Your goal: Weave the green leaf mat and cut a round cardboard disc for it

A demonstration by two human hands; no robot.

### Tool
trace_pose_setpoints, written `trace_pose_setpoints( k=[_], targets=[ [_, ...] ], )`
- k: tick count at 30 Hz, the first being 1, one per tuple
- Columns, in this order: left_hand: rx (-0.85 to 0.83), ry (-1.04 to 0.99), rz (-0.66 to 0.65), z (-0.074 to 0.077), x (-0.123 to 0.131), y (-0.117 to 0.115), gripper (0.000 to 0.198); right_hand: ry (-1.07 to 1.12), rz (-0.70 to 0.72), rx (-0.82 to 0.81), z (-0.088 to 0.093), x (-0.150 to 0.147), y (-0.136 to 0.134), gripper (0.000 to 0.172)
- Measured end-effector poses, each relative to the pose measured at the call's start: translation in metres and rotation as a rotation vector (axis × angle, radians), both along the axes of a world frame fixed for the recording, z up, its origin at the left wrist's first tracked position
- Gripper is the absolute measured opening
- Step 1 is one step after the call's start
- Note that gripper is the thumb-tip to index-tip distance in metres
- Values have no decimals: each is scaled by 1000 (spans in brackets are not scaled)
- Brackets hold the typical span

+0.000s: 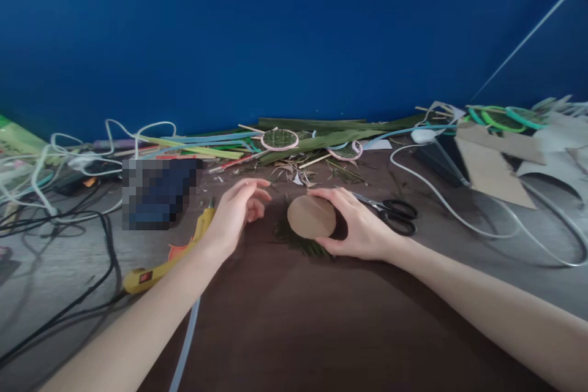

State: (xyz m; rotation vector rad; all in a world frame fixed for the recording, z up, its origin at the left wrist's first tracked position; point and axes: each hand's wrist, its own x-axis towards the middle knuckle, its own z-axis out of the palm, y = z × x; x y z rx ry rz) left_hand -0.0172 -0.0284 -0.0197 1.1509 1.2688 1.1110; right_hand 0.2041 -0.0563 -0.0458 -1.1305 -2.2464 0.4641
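My right hand (361, 223) grips a round brown cardboard disc (311, 217) with green leaf strips sticking out beneath it, held just above the dark table (294, 318). My left hand (236, 211) hovers to the left of the disc with curled, spread fingers and holds nothing. A yellow glue gun (169, 257) lies under my left wrist. Black scissors (392, 214) rest just right of my right hand.
Long green leaves (321, 135), coloured strips and two pink-rimmed woven rounds (279, 139) lie at the back. White and black cables (59, 196) tangle at the left. Cardboard pieces (493, 165), green rings (500, 117) and a white cable sit at the right. A blue wall stands behind.
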Motion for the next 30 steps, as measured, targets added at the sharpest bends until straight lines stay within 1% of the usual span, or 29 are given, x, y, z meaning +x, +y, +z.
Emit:
trace_pose_setpoints(
  k=[5, 11, 18, 25, 30],
  targets=[
    [-17, -10, -23, 0, -1, 1, 17, -52, 31, 42, -1, -2, 1, 64],
    [-15, 16, -25, 1, 1, 0, 16, -42, 88, 55, -5, -2, 0, 63],
    [-1, 24, -28, 1, 0, 0, 16, -53, 80, 20, -4, -2, -2, 63],
    [-101, 76, -74, 0, 3, -1, 15, -78, 94, 52, -6, -2, -1, 63],
    [-93, 108, -112, -5, 2, 1, 15, -94, 91, 47, -5, -3, 0, 65]
  ],
)
